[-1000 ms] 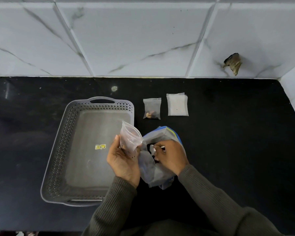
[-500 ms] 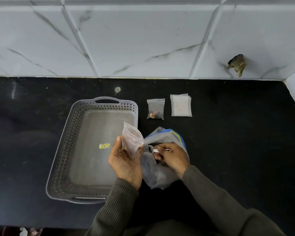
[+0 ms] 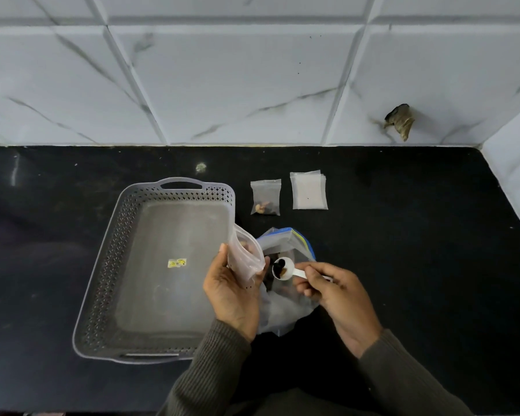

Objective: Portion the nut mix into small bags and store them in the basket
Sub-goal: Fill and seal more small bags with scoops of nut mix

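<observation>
While the left hand (image 3: 231,295) grips a small clear zip bag (image 3: 245,259) upright, thumb on its left edge and fingers curled behind it, the bag's mouth gapes toward the right. Some tan pieces show through its wall near the top. The right hand (image 3: 339,298) pinches the handle of a white measuring scoop (image 3: 282,270) between thumb and fingertips. The scoop's bowl carries a few dark and tan pieces of nut mix and sits just beside the small bag's open mouth.

Under the scoop, a large zip bag (image 3: 285,313) with a blue seal strip lies crumpled and open on the black tabletop (image 3: 418,265) between the two hands, with dark nut mix visible inside.

To the left stands a grey perforated plastic basket (image 3: 102,280) with a cut-out handle at each end and a small yellow sticker (image 3: 177,263) on its floor. In this view the left hand and the held bag overlap its right rim.

Beyond the large bag, a filled small bag (image 3: 265,197) lies flat near the basket's far right corner. A stack of empty small bags (image 3: 309,190) rests just to its right, not touching it.

White marbled wall tiles (image 3: 222,79) rise behind the tabletop, with a dark ragged patch (image 3: 400,121) at the right. Both forearms wear dark ribbed sleeves (image 3: 409,376).
</observation>
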Tool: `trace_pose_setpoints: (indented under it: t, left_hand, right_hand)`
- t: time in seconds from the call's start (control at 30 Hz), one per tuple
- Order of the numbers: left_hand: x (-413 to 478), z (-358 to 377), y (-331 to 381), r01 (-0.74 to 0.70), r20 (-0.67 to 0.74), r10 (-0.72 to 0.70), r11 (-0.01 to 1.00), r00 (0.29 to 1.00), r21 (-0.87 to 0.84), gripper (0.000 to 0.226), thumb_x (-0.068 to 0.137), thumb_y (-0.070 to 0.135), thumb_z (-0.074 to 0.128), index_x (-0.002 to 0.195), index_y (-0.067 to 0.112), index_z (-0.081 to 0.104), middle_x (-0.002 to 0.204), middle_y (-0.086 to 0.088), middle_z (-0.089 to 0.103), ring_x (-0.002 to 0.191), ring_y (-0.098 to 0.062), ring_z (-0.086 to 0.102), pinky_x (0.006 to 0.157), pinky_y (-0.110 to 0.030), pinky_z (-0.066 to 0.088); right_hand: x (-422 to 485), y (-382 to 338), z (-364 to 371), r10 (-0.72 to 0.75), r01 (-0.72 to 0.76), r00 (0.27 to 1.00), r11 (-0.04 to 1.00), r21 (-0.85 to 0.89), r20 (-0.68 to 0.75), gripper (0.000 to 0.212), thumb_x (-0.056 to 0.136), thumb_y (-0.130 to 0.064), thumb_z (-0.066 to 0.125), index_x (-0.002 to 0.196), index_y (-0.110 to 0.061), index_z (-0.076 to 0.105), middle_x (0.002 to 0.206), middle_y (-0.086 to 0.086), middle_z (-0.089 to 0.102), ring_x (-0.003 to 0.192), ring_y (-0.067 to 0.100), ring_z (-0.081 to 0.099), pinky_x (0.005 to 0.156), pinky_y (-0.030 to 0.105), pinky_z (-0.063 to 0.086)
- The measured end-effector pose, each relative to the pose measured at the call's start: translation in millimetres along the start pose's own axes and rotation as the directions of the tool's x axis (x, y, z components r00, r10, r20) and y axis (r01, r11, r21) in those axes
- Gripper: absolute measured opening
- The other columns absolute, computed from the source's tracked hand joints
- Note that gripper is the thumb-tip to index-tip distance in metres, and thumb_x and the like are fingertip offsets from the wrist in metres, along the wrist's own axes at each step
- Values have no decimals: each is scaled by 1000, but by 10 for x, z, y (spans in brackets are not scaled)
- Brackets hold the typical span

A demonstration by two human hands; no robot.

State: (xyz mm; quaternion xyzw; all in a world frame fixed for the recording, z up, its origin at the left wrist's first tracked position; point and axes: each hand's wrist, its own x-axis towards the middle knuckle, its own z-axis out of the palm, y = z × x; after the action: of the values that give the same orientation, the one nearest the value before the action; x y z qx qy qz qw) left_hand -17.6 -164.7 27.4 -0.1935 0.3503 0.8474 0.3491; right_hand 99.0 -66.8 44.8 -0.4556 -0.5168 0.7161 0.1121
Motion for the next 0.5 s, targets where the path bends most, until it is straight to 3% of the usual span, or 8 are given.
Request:
trace_pose_setpoints:
  t: [0.13,0.33,0.43,0.5]
  left_hand:
    - [-29,48,-76,60,48,-60,998,997,16,20,88,36,59,87,17,67,86,-4,66,65,-15,59,81,-39,48]
    - [-53,71,-206,80,120,-89,994,989,75,21,88,37,62,90,17,68,90,-4,68,86,-19,64,79,-40,47]
    - [-85,118,-244,89,110,-99,991,989,98,24,87,35,65,99,15,70,102,-9,69,95,-22,63,82,-40,47]
    - [-125,162,-254,76,105,-89,991,991,114,23,84,34,65,93,15,73,99,-9,71,92,-21,64,81,-40,48]
  right_hand:
    - [-325,-313,-151,-57,56,998,996,65,9,21,96,-6,52,101,-3,72,87,21,71,73,15,62,68,22,53]
    - [-716,-710,-205,-233,233,973,972,-16,3,22,90,-17,55,96,-16,76,88,12,73,76,17,68,68,28,55]
    - [-798,-813,-149,-341,342,940,936,-82,20,21,90,-17,55,97,-17,75,87,9,73,75,16,68,65,24,55]
    - [-801,-825,-99,-401,401,916,904,-149,31,21,92,-14,54,98,-18,74,85,7,73,74,17,69,66,22,55]
